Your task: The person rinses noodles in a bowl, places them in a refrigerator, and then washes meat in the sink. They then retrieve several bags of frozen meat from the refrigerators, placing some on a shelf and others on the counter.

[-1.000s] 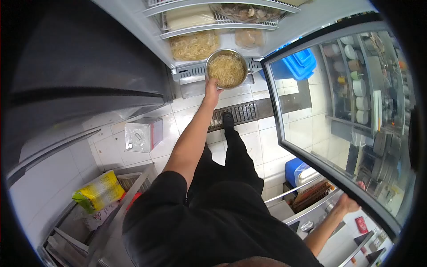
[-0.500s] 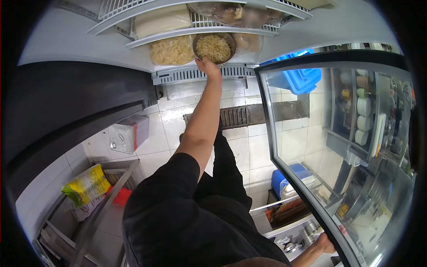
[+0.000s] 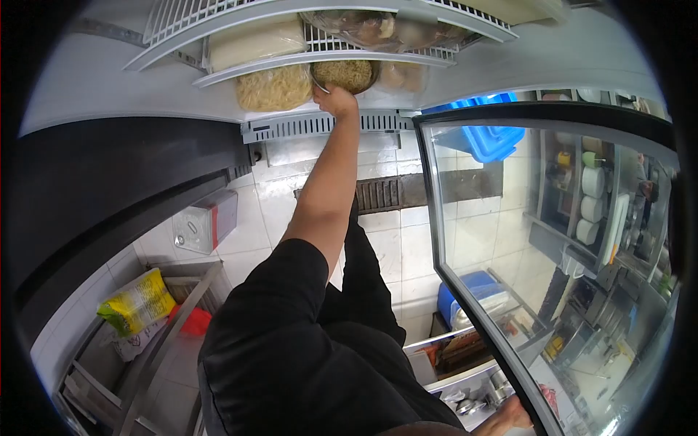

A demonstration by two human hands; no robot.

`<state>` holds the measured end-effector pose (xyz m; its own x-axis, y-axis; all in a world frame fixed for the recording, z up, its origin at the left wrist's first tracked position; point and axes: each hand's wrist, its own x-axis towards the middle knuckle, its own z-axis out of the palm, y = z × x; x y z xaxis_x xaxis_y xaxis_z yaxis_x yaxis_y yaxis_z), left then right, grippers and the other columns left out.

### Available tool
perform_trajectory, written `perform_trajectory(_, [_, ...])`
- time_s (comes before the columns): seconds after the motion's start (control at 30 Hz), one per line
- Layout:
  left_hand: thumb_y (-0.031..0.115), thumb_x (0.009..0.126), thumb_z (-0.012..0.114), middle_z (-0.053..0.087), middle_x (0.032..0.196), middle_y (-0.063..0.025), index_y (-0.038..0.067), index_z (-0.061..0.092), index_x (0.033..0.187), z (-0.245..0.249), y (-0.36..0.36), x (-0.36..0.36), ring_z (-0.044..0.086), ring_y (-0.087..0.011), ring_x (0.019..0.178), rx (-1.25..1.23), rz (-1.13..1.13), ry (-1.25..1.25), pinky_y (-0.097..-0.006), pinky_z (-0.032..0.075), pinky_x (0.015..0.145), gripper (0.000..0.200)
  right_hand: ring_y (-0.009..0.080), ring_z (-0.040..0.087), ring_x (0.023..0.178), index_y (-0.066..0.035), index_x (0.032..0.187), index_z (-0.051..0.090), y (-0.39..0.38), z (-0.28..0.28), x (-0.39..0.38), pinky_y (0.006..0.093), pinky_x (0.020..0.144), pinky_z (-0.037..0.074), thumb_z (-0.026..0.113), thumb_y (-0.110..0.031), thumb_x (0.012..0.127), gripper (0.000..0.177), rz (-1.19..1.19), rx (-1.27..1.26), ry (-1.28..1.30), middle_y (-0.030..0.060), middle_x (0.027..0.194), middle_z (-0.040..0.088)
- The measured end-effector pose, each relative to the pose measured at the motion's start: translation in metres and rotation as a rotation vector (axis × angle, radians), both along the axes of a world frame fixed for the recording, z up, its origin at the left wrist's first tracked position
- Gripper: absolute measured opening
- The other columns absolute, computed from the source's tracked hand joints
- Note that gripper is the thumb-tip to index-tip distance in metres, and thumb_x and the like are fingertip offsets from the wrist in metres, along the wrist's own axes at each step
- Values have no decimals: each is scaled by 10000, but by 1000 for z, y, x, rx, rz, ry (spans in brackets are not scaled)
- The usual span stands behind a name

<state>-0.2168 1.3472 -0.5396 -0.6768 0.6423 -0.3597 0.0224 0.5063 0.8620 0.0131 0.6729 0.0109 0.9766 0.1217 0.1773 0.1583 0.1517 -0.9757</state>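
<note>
My left hand (image 3: 336,100) grips the near rim of a round bowl (image 3: 346,75) filled with pale, short strands or grains. The bowl sits on the bottom level of the open fridge, under a wire shelf (image 3: 327,55). Left of it lies a plastic bag of pale noodle-like strips (image 3: 273,89), and to its right another clear bag (image 3: 402,77). At the lower right my right hand (image 3: 511,416) is closed around the edge of the glass fridge door (image 3: 476,320), partly cut off by the frame.
Wrapped packs (image 3: 256,41) lie on the shelf above. A blue plastic crate (image 3: 493,138) stands behind the door. To the left are a metal tin (image 3: 196,227) and a rack (image 3: 190,309) with a yellow bag (image 3: 138,301). A drain grate (image 3: 382,196) crosses the tiled floor.
The bowl sits deeper beneath the wire shelf, its far rim now covered, with my left hand still on it. My right hand stays on the door edge while the view shifts slightly.
</note>
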Motion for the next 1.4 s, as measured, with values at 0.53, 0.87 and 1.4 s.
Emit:
perform_trajectory(0.53, [636, 953, 528, 435, 1522, -308, -42, 450, 1487, 32, -17, -72, 429, -435, 1413, -22, -564, -420, -453, 339, 1173, 866, 324, 624, 1174, 46, 1262, 652, 1, -10, -112, 447, 1121, 437, 483, -282, 1004, 451, 105, -105, -86, 176, 1210, 689])
perform_trajectory(0.87, [423, 1044, 578, 574, 1441, -68, 78, 509, 1481, 222, -258, -199, 476, -202, 1370, -66, -1712, -835, -345, 338, 1160, 561, 326, 630, 1042, 102, 1126, 614, 61, 0, -272, 458, 937, 531, 420, -430, 1031, 574, 225, -247, -319, 251, 1088, 645])
perform_trajectory(1.4, [663, 1057, 239, 434, 1566, -223, -8, 443, 1507, 414, -319, -387, 388, -374, 1461, 439, -1246, -362, -401, 282, 1218, 834, 224, 626, 1047, 30, 1229, 561, 310, -22, -386, 367, 772, 594, 535, -229, 1075, 303, 1286, -226, -576, 143, 1220, 580])
